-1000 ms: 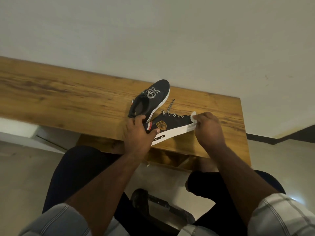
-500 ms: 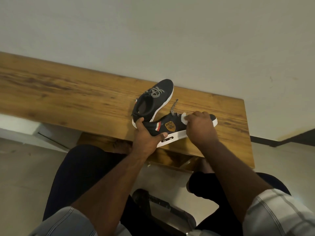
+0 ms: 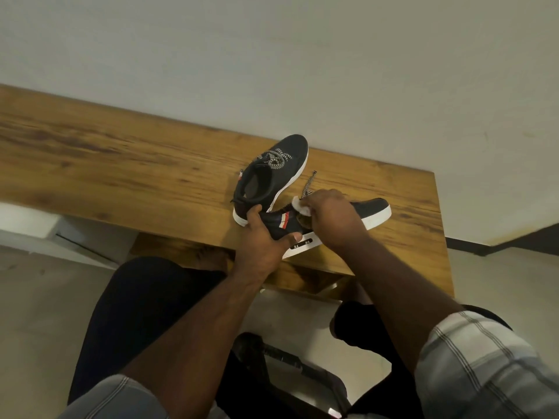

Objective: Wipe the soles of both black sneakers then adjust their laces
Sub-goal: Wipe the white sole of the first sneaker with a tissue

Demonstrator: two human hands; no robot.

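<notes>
Head view: near black knit sneaker with white rubber sole (image 3: 375,210) tipped on its side by the front edge of the wooden table top (image 3: 121,164), close to the right corner, toe toward the right edge, white sole facing the front edge. Heel end gripped by left hand (image 3: 261,240), thumb over the top of the heel, fingers curled under the sole side. Small white wipe (image 3: 299,207) pinched in right hand (image 3: 332,219), fingers curled over it, pressed on the sneaker's upper near the striped tab. Checkered black-and-white lace (image 3: 308,184) trailing loose from under the right hand onto the table. Second black knit sneaker with white sole (image 3: 278,173) upright just behind, touching or nearly touching the first at the heel, toe toward the back edge, laces bunched on top. Plain pale wall (image 3: 272,55) behind the table. Dark trousers (image 3: 136,297) and striped grey sleeves (image 3: 484,364) low in frame.
</notes>
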